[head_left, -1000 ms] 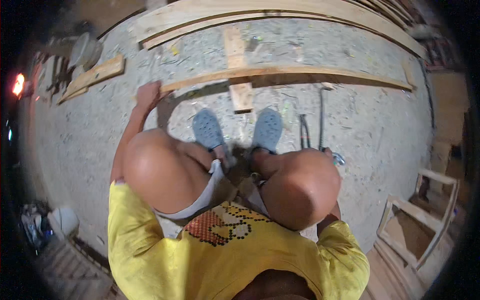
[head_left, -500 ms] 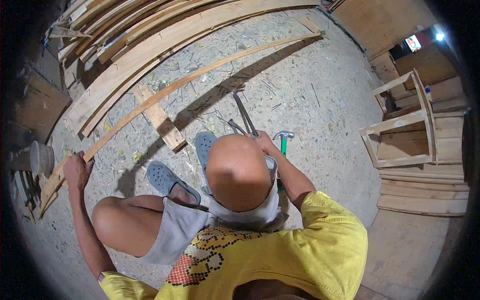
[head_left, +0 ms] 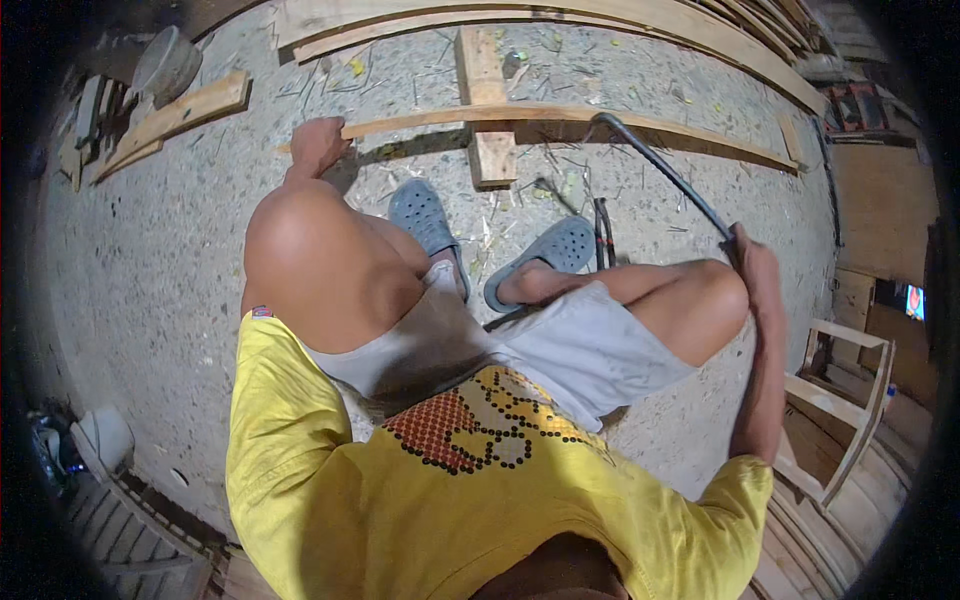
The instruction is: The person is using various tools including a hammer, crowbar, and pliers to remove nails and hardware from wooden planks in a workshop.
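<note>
A long narrow wooden strip [head_left: 420, 122] lies across a short wooden block [head_left: 493, 160] on the floor. My left hand [head_left: 318, 145] is closed round the strip's left end. In my right hand [head_left: 757, 265], beyond my right knee, is a dark crowbar [head_left: 670, 170]. Its curved end reaches over to the strip, right of the block; whether it touches the wood I cannot tell. Beside my right shoe stands the pair of dark handles of a tool [head_left: 602, 235] with red marks, its lower part hidden behind my leg.
Thick planks [head_left: 560, 14] lie along the far side. Loose nails [head_left: 560, 160] are scattered round the block. A bucket [head_left: 166, 65] and board offcuts [head_left: 190, 115] sit at far left. A wooden frame [head_left: 840, 405] stands at right.
The view has turned to the right. My right hand has moved out past my right knee, swinging the crowbar's hooked end to the strip. My left hand stays at the strip's left end.
</note>
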